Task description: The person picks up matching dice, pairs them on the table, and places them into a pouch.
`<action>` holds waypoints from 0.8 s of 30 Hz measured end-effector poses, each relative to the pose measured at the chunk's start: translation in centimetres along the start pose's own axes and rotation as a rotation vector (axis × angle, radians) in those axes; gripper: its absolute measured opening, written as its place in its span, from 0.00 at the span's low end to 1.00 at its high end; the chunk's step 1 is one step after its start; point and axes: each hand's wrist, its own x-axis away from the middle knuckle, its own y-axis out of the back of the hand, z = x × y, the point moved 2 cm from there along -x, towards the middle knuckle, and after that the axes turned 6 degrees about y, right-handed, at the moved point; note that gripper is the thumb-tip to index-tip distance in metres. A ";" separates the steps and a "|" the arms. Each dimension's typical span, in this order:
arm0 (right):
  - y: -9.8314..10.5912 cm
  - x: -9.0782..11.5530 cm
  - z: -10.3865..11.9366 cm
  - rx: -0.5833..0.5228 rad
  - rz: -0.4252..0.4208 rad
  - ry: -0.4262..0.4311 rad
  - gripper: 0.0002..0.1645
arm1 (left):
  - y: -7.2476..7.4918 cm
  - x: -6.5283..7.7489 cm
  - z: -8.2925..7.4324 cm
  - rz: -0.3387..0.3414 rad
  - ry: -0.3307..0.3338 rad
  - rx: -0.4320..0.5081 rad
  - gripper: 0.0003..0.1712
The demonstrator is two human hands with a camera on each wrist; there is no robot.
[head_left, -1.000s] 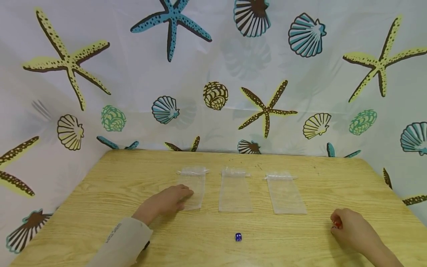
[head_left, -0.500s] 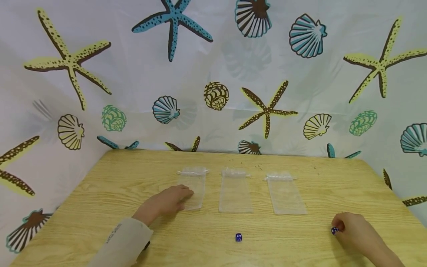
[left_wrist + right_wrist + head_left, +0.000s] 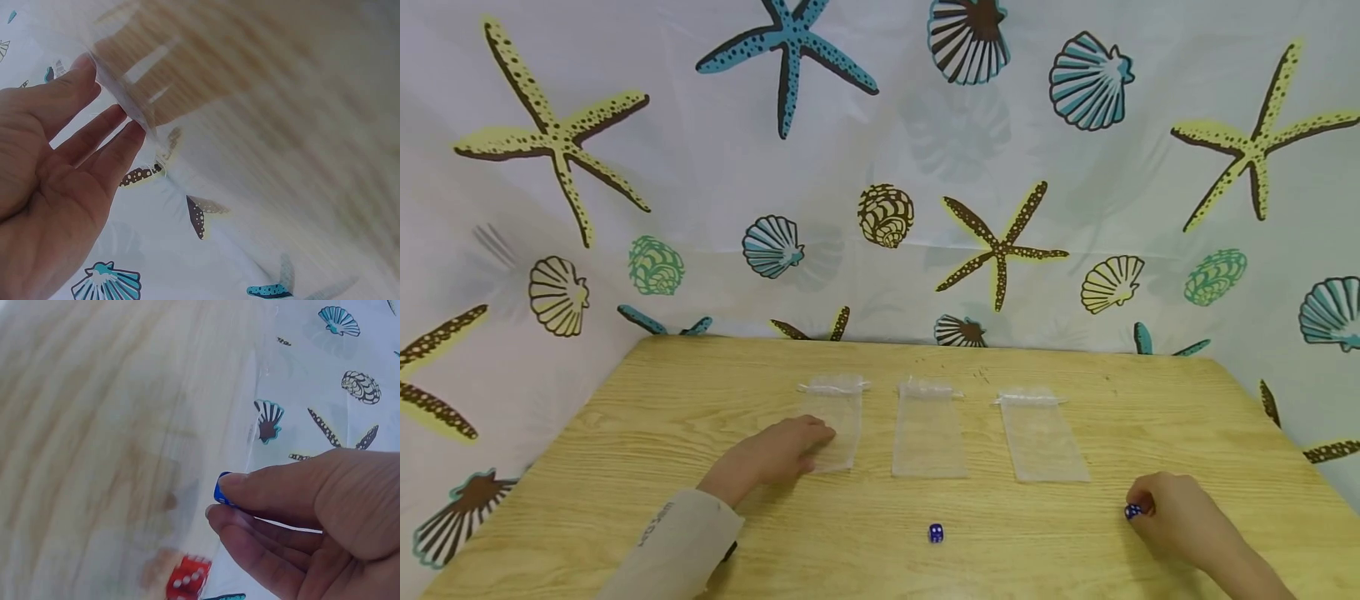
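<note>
My right hand (image 3: pixel 1180 517), at the right of the table, pinches a blue die (image 3: pixel 1132 511) between thumb and fingers. The right wrist view shows this blue die (image 3: pixel 224 489) at the fingertips, close over the wood. A red die (image 3: pixel 189 578) lies near that hand there; the head view does not show it. My left hand (image 3: pixel 775 450) rests its fingertips at the left sheer drawstring bag (image 3: pixel 841 429), fingers loosely bent and holding nothing. Another blue die (image 3: pixel 936 532) lies in front of the middle bag (image 3: pixel 929 437).
A third sheer bag (image 3: pixel 1045 442) lies flat to the right of the middle one, all three in a row on the wooden table (image 3: pixel 700 383). A shell-and-starfish cloth (image 3: pixel 820 275) hangs behind the table and along its sides.
At my right hand a red die showed one second ago; the hand then pinches a blue die and shifts slightly left with it. My left hand stays put.
</note>
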 end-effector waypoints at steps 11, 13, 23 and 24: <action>-0.8 -1.0 3.9 -0.021 -0.067 0.109 0.08 | -0.2 -0.1 0.1 -0.004 0.000 0.010 0.25; -0.9 -1.2 4.8 -0.023 -0.071 0.117 0.08 | -0.2 0.0 0.2 -0.007 0.005 0.008 0.25; -2.0 -2.3 8.4 -0.047 -0.061 0.174 0.08 | 0.1 0.1 -0.1 -0.006 -0.001 0.000 0.25; -2.2 -2.3 8.7 -0.051 -0.059 0.187 0.08 | 0.1 0.1 -0.1 -0.006 -0.002 -0.002 0.25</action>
